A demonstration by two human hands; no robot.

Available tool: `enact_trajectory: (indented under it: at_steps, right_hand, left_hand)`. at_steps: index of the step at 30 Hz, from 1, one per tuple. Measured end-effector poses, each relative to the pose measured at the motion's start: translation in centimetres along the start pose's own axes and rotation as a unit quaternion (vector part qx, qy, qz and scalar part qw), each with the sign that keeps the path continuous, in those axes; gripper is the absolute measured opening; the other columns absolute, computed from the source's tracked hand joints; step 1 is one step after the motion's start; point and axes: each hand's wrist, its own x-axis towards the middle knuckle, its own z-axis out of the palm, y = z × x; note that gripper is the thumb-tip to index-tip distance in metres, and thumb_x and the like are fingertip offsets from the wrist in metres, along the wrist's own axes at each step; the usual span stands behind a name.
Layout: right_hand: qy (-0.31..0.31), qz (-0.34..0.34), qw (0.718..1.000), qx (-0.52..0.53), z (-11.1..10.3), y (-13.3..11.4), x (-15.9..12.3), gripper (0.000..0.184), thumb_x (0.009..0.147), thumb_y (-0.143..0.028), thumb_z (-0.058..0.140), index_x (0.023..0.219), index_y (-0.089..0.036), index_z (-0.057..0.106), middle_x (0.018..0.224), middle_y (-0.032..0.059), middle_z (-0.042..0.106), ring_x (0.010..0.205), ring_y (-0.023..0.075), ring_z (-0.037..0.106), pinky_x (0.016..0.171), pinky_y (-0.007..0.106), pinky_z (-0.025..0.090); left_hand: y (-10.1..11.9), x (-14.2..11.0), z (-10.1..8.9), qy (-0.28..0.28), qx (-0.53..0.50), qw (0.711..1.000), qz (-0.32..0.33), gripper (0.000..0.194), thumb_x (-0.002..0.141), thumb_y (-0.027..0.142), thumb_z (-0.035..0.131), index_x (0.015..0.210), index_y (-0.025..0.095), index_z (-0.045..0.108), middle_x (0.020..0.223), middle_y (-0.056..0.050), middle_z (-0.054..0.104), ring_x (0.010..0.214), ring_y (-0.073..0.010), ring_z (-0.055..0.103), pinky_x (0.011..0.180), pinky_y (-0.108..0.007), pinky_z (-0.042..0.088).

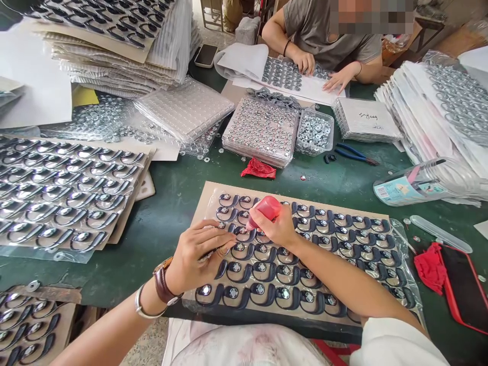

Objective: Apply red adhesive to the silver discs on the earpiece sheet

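Green table [163, 188]: spreads out under and around the cardboard sheet [203, 206].
Other person [324, 46]: across the table beyond the sheet, both hands on a card of grey pieces [282, 73].
Cardboard sheet: bears rows of dark curved pieces [263, 272] under clear film, most topped with a shiny round stone.
Stacked cards [61, 193]: left of the sheet, with similar pieces.
Left hand [200, 249]: over the left part of the sheet, fingers bent and close together, tips near the nozzle; whether they pinch anything I cannot tell.
Right hand [282, 229]: over the sheet, fingers closed around the red bottle.
Clear jar [427, 183]: lying on its side, beyond the sheet's far right corner.
Phone [463, 287]: right of the sheet, red-edged, touching a red cloth [430, 267].
Red bottle [267, 209]: above the sheet's left half, tilted, nozzle down at a curved piece.
Pliers [356, 154]: blue-handled, beyond the sheet.
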Motion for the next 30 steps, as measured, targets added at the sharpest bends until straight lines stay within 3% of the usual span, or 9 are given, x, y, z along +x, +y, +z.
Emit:
enact_trajectory:
  at_steps: [5,9,11,14,19,24,30]
  right_hand:
    - [-0.029,-0.015,0.999,-0.011,-0.1,0.0,0.0,0.026,0.087,-0.046,0.064,0.078,-0.021,0.066,0.066,0.0018,0.072,0.061,0.0162,0.069,0.066,0.028,0.057]
    - [-0.074,0.011,0.997,0.003,-0.6,-1.6,0.6,0.026,0.085,-0.046,0.066,0.077,-0.022,0.065,0.066,0.0013,0.071,0.059,0.015,0.066,0.058,0.025,0.054]
    - [-0.088,0.029,0.995,0.035,-0.9,-2.7,0.6,0.028,0.085,-0.048,0.065,0.077,-0.021,0.064,0.067,0.0017,0.071,0.058,0.0142,0.065,0.053,0.024,0.052]
    - [-0.051,0.046,0.997,0.042,-0.9,-3.2,-0.4,0.03,0.085,-0.049,0.065,0.077,-0.02,0.064,0.069,0.0025,0.071,0.059,0.0149,0.065,0.051,0.024,0.052]
    - [0.015,0.027,0.998,0.052,0.5,-1.3,-2.6,0.027,0.086,-0.047,0.064,0.081,-0.02,0.064,0.068,0.0034,0.07,0.065,0.0175,0.069,0.057,0.027,0.055]
    - [-0.003,0.006,0.997,0.072,1.1,-0.2,-2.9,0.024,0.086,-0.044,0.065,0.081,-0.021,0.064,0.068,0.0033,0.071,0.064,0.0181,0.07,0.062,0.029,0.057]
    - [-0.026,0.004,0.999,0.038,1.2,0.0,-3.1,0.022,0.087,-0.043,0.065,0.084,-0.021,0.064,0.069,0.0025,0.072,0.065,0.0176,0.07,0.07,0.031,0.058]
  left_hand:
    - [-0.8,0.2,-0.1,0.019,-0.02,0.999,-0.045,0.014,0.086,0.01,0.063,0.094,0.019,0.068,0.085,-0.002,0.075,0.075,-0.0149,0.068,0.078,-0.033,0.057]
    - [-0.8,0.1,0.0,0.026,-0.01,0.999,-0.043,0.013,0.086,0.011,0.063,0.095,0.019,0.068,0.085,-0.002,0.075,0.076,-0.015,0.068,0.077,-0.032,0.057]
    - [-0.4,-0.3,0.1,0.027,0.004,0.999,-0.027,0.015,0.086,0.011,0.062,0.096,0.02,0.068,0.085,-0.001,0.075,0.074,-0.0138,0.068,0.079,-0.032,0.057]
    - [0.5,-1.5,0.1,0.018,0.035,0.999,0.022,0.02,0.086,0.01,0.059,0.103,0.02,0.066,0.09,-0.001,0.075,0.077,-0.013,0.07,0.087,-0.033,0.057]
    - [2.0,-4.0,0.2,-0.033,0.09,0.988,0.12,0.027,0.088,0.012,0.052,0.113,0.012,0.063,0.1,-0.006,0.074,0.09,-0.0161,0.071,0.099,-0.035,0.054]
    - [2.4,-4.6,0.4,-0.061,0.131,0.978,0.152,0.026,0.091,0.01,0.047,0.111,0.008,0.064,0.1,-0.009,0.074,0.093,-0.019,0.07,0.1,-0.039,0.054]
    - [3.3,-4.0,0.6,-0.056,0.162,0.97,0.172,0.027,0.093,0.008,0.041,0.105,0.005,0.065,0.092,-0.013,0.073,0.09,-0.0216,0.07,0.09,-0.039,0.058]
